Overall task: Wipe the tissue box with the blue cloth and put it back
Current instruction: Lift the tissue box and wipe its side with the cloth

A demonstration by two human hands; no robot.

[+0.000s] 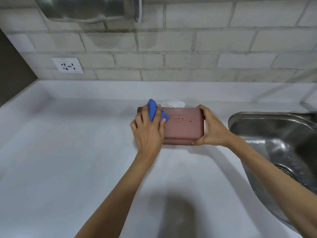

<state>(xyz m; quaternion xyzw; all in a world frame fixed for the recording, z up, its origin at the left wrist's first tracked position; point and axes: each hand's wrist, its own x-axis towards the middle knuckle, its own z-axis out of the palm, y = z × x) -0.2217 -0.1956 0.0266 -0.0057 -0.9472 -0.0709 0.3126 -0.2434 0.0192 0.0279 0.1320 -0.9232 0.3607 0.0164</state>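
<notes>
A reddish-brown tissue box (183, 127) is tilted so its broad printed face points toward me, above the white countertop (68, 152). A white tissue (173, 103) pokes out at its far edge. My right hand (211, 127) grips the box's right end, thumb on the near side, fingers over the top corner. My left hand (147, 131) presses a bunched blue cloth (154, 111) against the box's left end; part of the cloth lies on the front face.
A stainless steel sink (274, 134) lies right of the box. A brick-tile wall runs behind the counter, with a white wall socket (68, 65) at the left. A metal appliance (82, 9) hangs at the top.
</notes>
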